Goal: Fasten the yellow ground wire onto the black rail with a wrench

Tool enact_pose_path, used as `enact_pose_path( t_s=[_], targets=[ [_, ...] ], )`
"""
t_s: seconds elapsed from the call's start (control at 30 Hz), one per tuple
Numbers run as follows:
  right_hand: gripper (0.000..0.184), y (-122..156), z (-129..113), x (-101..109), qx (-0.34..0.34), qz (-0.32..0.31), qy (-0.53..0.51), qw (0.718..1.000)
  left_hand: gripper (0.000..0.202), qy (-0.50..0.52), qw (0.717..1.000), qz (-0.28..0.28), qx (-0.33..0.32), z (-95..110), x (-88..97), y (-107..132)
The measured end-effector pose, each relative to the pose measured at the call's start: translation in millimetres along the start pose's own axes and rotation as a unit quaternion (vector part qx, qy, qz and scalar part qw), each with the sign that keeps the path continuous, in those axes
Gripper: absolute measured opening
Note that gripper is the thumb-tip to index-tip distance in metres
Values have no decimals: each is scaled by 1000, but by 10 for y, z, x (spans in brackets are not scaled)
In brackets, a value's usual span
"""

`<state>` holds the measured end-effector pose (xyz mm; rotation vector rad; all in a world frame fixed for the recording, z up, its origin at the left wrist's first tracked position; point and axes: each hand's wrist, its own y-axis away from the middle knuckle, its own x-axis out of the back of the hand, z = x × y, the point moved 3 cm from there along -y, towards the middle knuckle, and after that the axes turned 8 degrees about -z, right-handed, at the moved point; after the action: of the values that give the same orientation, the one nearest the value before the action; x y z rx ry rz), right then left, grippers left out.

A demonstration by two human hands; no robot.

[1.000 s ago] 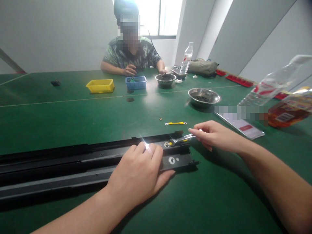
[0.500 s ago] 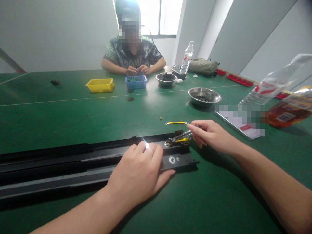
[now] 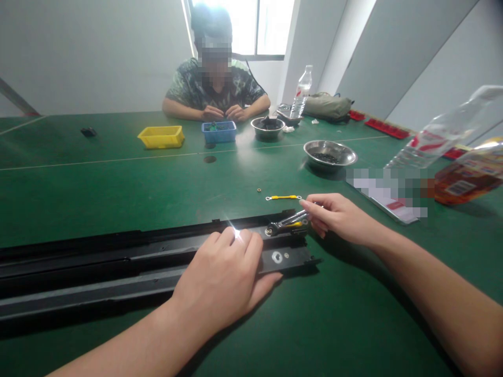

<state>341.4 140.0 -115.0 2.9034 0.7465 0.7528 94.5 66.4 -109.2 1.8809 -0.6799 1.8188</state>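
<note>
A long black metal rail (image 3: 118,262) lies across the green table (image 3: 118,188) in front of me. My left hand (image 3: 223,280) rests flat on top of it near its right end, fingers together and pressing down. My right hand (image 3: 340,217) pinches the handle of a small silver wrench (image 3: 285,222), whose head sits on a fastener at the rail's end, over a yellow wire end. A second yellow wire with ring terminals (image 3: 283,198) and a small nut (image 3: 259,190) lie just beyond.
A steel bowl of dark small parts (image 3: 329,153) stands right of centre. Far across sit a person (image 3: 216,84), a yellow bin (image 3: 161,136), a blue bin (image 3: 219,132) and another bowl (image 3: 268,127). Plastic bottles (image 3: 440,136) and a card (image 3: 385,196) lie at right.
My right hand swung the wrench handle away from me, turning it on the fastener. My left hand stayed put. The person opposite brought both hands together.
</note>
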Motion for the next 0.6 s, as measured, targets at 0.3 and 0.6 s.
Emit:
enact_pose_path(
  t_s=[0.3,0.6],
  targets=[
    [51,1,-15,2,18,15,5,1000,43,-1,1000,7,-1,-1,8,-9],
    [53,6,-23,31,24,19,11,999,42,2,1000,11,0,-8,-7,-5]
  ],
)
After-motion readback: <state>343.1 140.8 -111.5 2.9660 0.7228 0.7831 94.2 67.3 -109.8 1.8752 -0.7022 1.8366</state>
